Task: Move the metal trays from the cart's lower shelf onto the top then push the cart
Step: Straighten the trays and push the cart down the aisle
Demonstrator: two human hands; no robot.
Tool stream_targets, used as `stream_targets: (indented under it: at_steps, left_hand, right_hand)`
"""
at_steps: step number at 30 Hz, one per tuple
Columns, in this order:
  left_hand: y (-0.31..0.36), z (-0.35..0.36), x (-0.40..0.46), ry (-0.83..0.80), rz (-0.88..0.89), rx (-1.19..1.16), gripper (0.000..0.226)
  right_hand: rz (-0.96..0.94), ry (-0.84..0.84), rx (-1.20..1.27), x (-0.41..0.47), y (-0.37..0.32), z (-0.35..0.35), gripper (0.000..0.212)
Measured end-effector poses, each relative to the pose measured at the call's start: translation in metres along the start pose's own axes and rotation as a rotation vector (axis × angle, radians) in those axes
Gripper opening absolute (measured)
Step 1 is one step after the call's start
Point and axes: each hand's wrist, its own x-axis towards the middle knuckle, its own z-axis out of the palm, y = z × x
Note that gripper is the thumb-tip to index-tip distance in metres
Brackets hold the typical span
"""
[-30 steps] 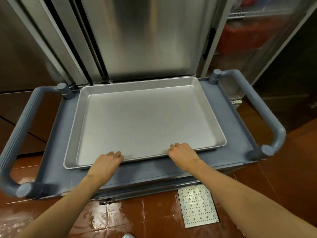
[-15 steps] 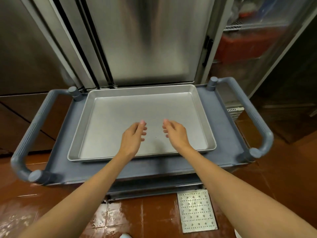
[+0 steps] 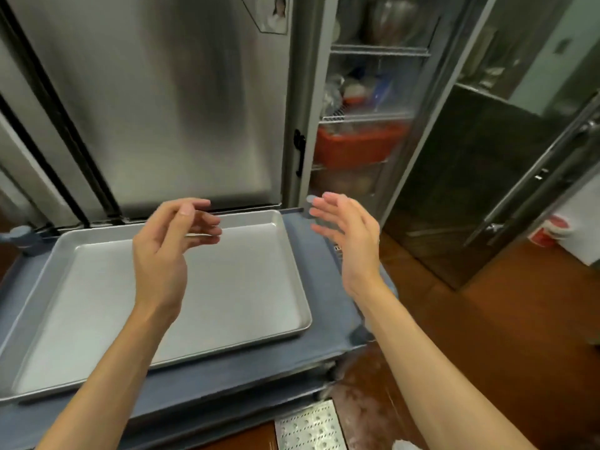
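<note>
Metal tray [image 3: 97, 303] sits flat on the cart's top shelf [image 3: 328, 316], w/ blue shelf showing along its near and right sides. Both hands are raised above it and touch nothing. Left hand [image 3: 162, 251] is loosely curled, fingers bent toward the thumb but holding nothing. Right hand [image 3: 350, 235] is spread, palm turned inward, out over the right end of the cart. Lower shelf is mostly hidden under the top one, so can't tell if more trays wait there.

Likely next: grab the handles and push. Risks from here:
- Far edge of cart is right up against the steel fridge door [image 3: 162, 108]; pushing straight fwd would ram it, so the cart prob needs to go sideways.
- Open fridge door [image 3: 487, 196] stands close on the right; a right-hand swing could clip it.
- Floor [image 3: 487, 336] looks wet and shiny near the metal drain cover [image 3: 308, 427]; feet or wheels could slip.
- Tray lies loose, so a sudden shove could slide it.
</note>
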Motion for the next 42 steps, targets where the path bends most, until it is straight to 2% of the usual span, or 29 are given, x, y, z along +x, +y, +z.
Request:
stream_targets:
  at_steps: [4,10,17,20,26,34,39,42]
  left_hand:
    - [-0.019,0.036,0.023,-0.076,0.016,-0.024,0.023]
    - [-0.033,0.141,0.045,-0.205,0.027,-0.052,0.026]
    - [-0.044,0.237,0.06,-0.214,0.064,-0.02,0.024]
    - [-0.052,0.274,0.068,-0.151,0.1,0.042,0.025]
    - [-0.051,0.311,0.083,0.033,0.094,0.084,0.024]
    - [-0.067,0.304,0.111,0.256,0.114,0.218,0.021]
    - [-0.101,0.288,0.138,0.436,0.153,0.267,0.022]
    - [-0.12,0.285,0.145,0.532,0.118,0.276,0.023]
  right_hand:
    - [-0.089,0.081,-0.092,0.017,-0.018,-0.046,0.028]
    - [-0.098,0.158,-0.123,0.044,-0.027,-0.101,0.028]
    - [-0.146,0.139,-0.104,0.102,-0.043,-0.176,0.03]
    - [-0.147,0.081,-0.083,0.136,-0.054,-0.213,0.03]
    - [-0.119,-0.053,-0.008,0.202,-0.063,-0.235,0.029]
    - [-0.062,-0.298,0.07,0.285,-0.031,-0.196,0.027]
    - [-0.029,-0.476,0.059,0.342,0.008,-0.153,0.025]
    - [0.017,-0.551,0.042,0.363,0.024,-0.126,0.025]
